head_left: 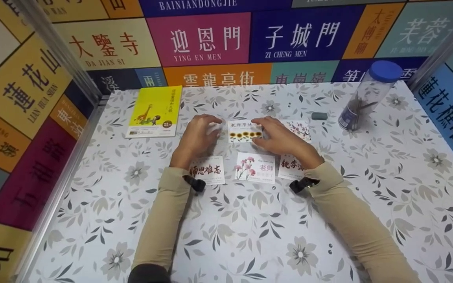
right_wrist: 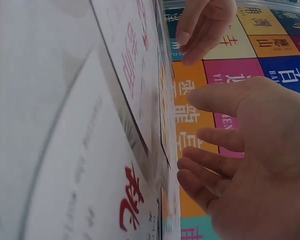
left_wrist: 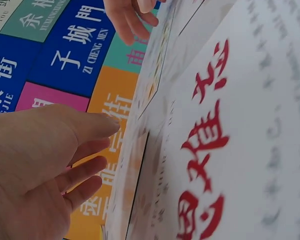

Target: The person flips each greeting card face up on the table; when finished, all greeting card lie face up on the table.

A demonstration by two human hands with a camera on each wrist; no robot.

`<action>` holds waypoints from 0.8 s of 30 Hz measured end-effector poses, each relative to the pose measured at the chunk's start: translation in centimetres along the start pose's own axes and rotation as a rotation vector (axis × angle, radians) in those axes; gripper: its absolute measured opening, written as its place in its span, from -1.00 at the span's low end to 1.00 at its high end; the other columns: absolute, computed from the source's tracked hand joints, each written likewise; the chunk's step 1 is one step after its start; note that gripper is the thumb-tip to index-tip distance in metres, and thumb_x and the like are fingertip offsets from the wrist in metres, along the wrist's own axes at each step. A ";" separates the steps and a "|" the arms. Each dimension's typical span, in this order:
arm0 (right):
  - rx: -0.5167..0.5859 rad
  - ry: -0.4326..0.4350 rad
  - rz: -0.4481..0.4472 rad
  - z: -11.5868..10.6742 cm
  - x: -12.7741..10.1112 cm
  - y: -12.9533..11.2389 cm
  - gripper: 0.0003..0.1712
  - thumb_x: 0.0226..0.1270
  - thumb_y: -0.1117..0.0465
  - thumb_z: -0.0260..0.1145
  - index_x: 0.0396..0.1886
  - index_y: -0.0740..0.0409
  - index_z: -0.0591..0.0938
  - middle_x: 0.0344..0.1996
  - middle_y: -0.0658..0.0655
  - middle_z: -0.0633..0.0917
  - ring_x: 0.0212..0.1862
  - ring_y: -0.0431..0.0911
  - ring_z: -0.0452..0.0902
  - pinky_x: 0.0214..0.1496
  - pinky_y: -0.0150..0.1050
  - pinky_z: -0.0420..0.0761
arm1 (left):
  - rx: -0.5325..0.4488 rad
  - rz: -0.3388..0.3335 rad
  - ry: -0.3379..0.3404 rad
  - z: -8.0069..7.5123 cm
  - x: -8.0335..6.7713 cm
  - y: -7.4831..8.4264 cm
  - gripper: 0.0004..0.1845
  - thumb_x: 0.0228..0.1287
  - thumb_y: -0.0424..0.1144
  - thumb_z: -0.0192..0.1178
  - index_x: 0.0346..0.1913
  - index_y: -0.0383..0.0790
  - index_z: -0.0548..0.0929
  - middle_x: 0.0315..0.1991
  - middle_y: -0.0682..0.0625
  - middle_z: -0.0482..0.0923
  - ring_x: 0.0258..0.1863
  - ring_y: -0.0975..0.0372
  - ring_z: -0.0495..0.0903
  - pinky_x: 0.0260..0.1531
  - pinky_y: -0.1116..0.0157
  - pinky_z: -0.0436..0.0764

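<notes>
My left hand is held low over the table, fingers loosely bent and thumb apart, gripping nothing. In the head view it lies left of a sunflower card. Above that card's right edge hovers my right hand, also loosely bent and holding nothing. A blossom card lies partly hidden behind the right hand. Nearer the body lie a card with red writing, a pink carnation card and another red-lettered card, partly covered by the right wrist. The left wrist view shows another card's edge near the left hand.
A yellow booklet lies at the back left. Toward the back right stand a clear jar with a blue lid, holding pencil-like sticks, and a small dark green block. Printed panels wall the flowered table at back and sides.
</notes>
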State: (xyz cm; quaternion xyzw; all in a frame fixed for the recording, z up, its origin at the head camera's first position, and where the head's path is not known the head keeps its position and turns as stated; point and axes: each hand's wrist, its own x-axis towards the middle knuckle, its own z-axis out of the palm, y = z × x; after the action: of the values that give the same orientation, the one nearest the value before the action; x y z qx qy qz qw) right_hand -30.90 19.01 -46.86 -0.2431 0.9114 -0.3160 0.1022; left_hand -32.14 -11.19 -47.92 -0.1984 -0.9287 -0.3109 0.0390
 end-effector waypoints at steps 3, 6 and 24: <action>0.014 -0.019 -0.033 0.5 0.3 -0.6 -0.20 0.58 0.02 0.36 0.67 0.15 0.34 0.52 0.28 0.47 0.49 0.23 0.42 0.61 0.27 0.38 | 0.007 -0.032 0.001 -0.6 -0.4 -0.5 -0.66 0.54 -0.27 0.32 0.28 -0.17 0.75 0.34 -0.10 0.69 0.43 -0.01 0.55 0.56 0.05 0.44; 0.023 -0.043 -0.056 1.2 0.8 -1.5 -0.21 0.58 0.03 0.36 0.66 0.17 0.35 0.57 0.27 0.44 0.54 0.22 0.39 0.64 0.23 0.37 | 0.023 -0.054 0.002 -1.1 -0.9 -1.2 -0.66 0.54 -0.25 0.32 0.29 -0.15 0.75 0.35 -0.08 0.69 0.43 0.01 0.55 0.56 0.04 0.45; -0.003 -0.027 -0.027 5.4 6.7 -6.6 -0.10 0.45 0.00 0.49 0.66 0.10 0.35 0.63 0.20 0.40 0.66 0.17 0.20 0.74 0.14 0.17 | -0.095 -0.193 0.002 -3.6 -3.3 -5.7 -0.61 0.51 -0.26 0.34 0.33 -0.14 0.72 0.34 -0.10 0.68 0.31 0.09 0.64 0.44 0.03 0.61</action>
State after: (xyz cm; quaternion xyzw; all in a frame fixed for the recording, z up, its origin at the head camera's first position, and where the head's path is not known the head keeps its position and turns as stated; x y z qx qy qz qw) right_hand -32.35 8.30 -47.18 -0.2600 0.9070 -0.3125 0.1099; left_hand -31.48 -18.59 -48.90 -0.1095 -0.9277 -0.3569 0.0005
